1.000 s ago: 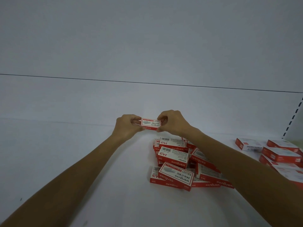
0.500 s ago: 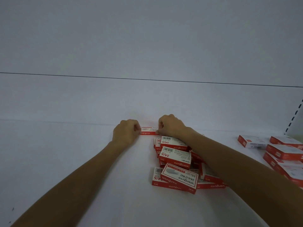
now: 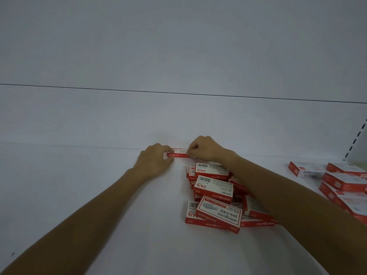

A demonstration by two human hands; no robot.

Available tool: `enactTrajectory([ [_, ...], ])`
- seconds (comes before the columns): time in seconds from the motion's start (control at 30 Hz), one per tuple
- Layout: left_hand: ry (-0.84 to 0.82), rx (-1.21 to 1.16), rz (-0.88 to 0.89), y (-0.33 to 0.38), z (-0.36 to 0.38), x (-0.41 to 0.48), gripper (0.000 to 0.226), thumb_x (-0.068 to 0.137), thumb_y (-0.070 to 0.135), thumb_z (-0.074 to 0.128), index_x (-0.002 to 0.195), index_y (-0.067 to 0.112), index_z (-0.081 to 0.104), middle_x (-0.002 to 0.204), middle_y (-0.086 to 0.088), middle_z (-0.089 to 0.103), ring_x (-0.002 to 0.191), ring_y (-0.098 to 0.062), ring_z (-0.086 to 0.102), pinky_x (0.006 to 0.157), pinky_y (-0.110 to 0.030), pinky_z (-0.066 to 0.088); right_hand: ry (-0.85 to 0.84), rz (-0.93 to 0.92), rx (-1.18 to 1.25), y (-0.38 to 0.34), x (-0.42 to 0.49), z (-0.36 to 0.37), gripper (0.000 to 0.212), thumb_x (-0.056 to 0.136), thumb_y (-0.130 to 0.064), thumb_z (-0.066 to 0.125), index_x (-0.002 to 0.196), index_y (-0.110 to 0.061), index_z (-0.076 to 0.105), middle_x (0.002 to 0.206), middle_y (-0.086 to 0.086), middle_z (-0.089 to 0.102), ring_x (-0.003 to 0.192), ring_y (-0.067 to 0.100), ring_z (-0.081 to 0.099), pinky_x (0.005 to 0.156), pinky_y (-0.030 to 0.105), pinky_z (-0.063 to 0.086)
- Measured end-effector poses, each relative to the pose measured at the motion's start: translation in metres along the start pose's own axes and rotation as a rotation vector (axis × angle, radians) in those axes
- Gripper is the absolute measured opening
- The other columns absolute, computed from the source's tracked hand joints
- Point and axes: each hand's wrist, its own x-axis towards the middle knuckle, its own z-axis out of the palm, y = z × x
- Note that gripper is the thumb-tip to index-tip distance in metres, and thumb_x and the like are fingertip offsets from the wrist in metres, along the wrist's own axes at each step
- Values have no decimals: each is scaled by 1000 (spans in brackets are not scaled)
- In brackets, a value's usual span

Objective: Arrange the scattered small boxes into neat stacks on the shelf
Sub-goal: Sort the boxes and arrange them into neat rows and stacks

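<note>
A small red and white box (image 3: 179, 153) lies flat on the white shelf (image 3: 79, 195), close to the back wall. My left hand (image 3: 156, 160) pinches its left end and my right hand (image 3: 204, 148) pinches its right end. Just in front of it, under my right forearm, lies a loose pile of the same red and white boxes (image 3: 215, 197), overlapping at odd angles.
Several slightly larger red and white boxes (image 3: 341, 181) lie at the right edge of the shelf. A slotted upright (image 3: 356, 139) rises at the far right. The back wall (image 3: 178, 120) stands directly behind the held box.
Both hands have lowered the box from above the pile down to the shelf surface by the back wall, and it now lies flat instead of facing me.
</note>
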Motion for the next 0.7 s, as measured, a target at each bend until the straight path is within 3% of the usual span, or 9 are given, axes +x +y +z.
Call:
enactTrajectory([
  [0.1, 4, -105, 1, 13, -11, -11, 29, 94, 29, 46, 115, 18, 63, 119, -5, 61, 103, -19, 57, 91, -33, 44, 76, 0, 98, 1, -9, -20, 24, 88, -12, 53, 98, 3, 69, 104, 7, 70, 85, 19, 63, 80, 30, 52],
  [0.2, -64, -190, 45, 30, -21, -29, 36, 96, 34, 39, 112, 12, 63, 115, -1, 64, 101, -17, 57, 90, -34, 43, 4, 30, 97, 12, -26, -47, 21, 86, -17, 57, 99, -6, 69, 99, 6, 69, 81, 13, 61, 67, 22, 48],
  [0.33, -136, -268, 108, 52, -24, -58, 44, 96, 44, 32, 130, 23, 50, 134, 6, 52, 120, -12, 48, 103, -34, 35, -203, 168, -27, 39, -52, -68, 27, 85, -29, 62, 108, -15, 67, 108, 0, 66, 93, 13, 60, 76, 28, 51],
  [0.47, -235, -311, 140, 60, -18, -72, 63, 83, 64, 29, 136, 32, 39, 140, 7, 46, 119, -7, 46, 106, -38, 38, -252, 258, -3, 53, -71, -70, 34, 85, -33, 62, 116, -19, 63, 109, -4, 61, 102, 15, 56, 82, 34, 52],
  [0.6, -249, -300, 137, 62, -10, -79, 54, 90, 51, 38, 140, 30, 32, 143, 3, 39, 122, -14, 48, 103, -41, 43, -241, 271, 46, 51, -76, -65, 33, 83, -18, 62, 116, -16, 61, 107, -2, 60, 96, 15, 57, 78, 28, 51],
  [0.7, -214, -296, 136, 63, -8, -82, 53, 92, 50, 34, 141, 29, 31, 144, 2, 39, 124, -15, 47, 104, -39, 42, -242, 290, 49, 49, -77, -64, 36, 83, -16, 62, 119, -14, 58, 107, -2, 57, 98, 16, 56, 77, 26, 49],
])
